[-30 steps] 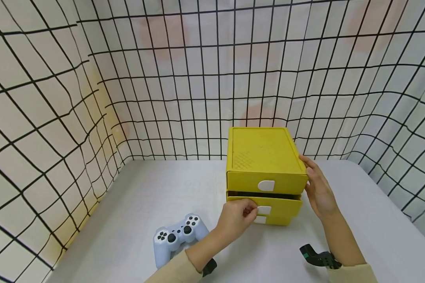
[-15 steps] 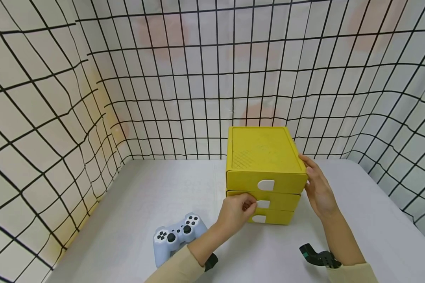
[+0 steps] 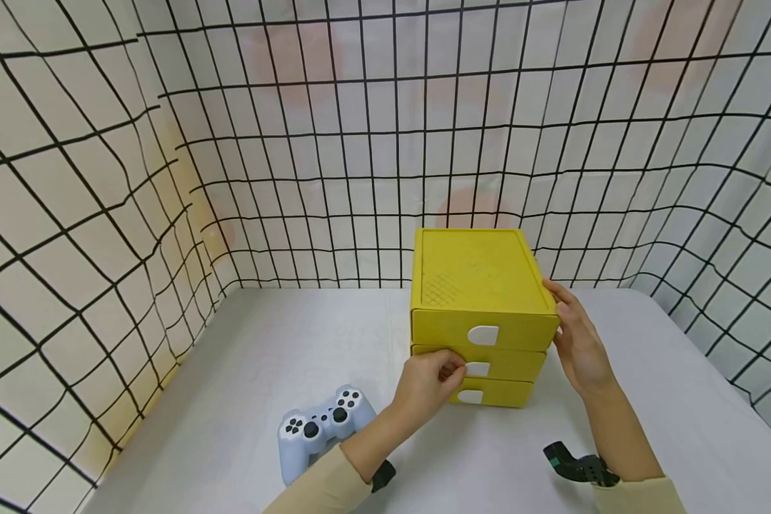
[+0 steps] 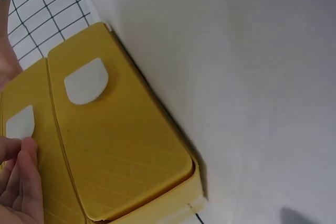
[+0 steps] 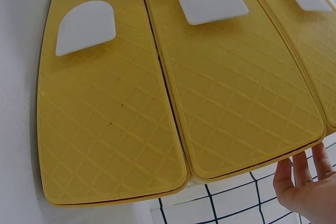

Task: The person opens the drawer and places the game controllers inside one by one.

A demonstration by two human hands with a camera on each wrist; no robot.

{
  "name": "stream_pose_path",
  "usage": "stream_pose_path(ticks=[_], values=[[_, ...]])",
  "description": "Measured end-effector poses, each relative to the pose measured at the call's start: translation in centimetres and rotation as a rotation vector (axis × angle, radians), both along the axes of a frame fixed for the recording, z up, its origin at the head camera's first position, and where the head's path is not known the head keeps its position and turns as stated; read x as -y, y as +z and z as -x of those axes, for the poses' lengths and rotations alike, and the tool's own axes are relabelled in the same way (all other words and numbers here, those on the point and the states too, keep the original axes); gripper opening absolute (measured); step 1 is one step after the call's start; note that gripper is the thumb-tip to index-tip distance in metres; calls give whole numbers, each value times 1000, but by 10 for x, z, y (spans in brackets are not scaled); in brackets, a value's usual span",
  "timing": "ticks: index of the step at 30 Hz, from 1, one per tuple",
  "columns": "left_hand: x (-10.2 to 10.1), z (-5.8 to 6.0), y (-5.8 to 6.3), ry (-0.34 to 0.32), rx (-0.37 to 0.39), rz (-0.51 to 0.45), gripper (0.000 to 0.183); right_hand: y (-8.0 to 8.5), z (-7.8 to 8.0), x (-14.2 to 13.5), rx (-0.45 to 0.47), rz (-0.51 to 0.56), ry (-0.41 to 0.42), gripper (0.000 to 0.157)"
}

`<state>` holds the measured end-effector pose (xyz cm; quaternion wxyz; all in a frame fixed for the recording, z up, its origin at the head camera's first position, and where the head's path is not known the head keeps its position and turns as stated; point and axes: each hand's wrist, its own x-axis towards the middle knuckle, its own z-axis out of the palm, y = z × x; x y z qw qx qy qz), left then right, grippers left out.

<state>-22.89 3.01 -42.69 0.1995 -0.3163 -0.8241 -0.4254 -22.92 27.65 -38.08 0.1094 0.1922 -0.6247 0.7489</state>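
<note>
A yellow three-drawer box (image 3: pixel 475 275) stands on the table with all its drawers closed. Each drawer front carries a white tab handle. My left hand (image 3: pixel 427 382) pinches the edge of the middle drawer's handle (image 3: pixel 478 369) between thumb and fingers; that grip also shows in the left wrist view, where the handle (image 4: pixel 21 123) is close to the fingertips. On the far side, my right hand (image 3: pixel 578 343) rests along the box's right wall near the top. Its fingers (image 5: pixel 302 169) lie fairly straight against that side in the right wrist view.
A light blue game controller (image 3: pixel 324 425) lies on the white table (image 3: pixel 283 335) at the left, partly behind my left forearm. Black wire grid (image 3: pixel 347 143) walls surround the table at the back and both sides. A black wrist device (image 3: pixel 578 465) sits on my right wrist.
The middle drawer has slid from slightly open to closed, my left hand moving inward with its handle. My right hand has stayed at the box's side.
</note>
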Motion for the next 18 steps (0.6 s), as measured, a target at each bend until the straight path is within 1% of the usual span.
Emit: stream_pose_path(ticks=[4,8,10,13,15,18], values=[[3,-1,-4,2,11,-13,4,0,0,0,1,-5,4,44],[8,-4,-5,20,32,10,3,0,1,0,-11,-3,11,44],[9,-5,-6,18,48,52,4,1,1,1,-19,2,12,43],[10,-4,-9,-2,62,148,4,1,1,1,-24,7,13,43],[9,-4,-11,-22,60,214,4,2,0,1,-21,6,13,43],[7,-2,-14,-49,53,286,5,1,0,1,-15,2,11,44]])
